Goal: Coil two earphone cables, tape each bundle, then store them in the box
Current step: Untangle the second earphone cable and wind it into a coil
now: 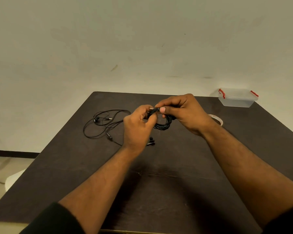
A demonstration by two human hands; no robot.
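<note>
I have one view only, a wide-angle camera worn on the person's head, so nothing is shared with a second view. It looks forward and down across the dark table (159,191), whose near edge runs off the bottom of the picture, and takes in the pale wall (142,39) behind the far edge. Both forearms reach in from the bottom corners, and the hands sit near mid-frame, close to the lens.
</note>
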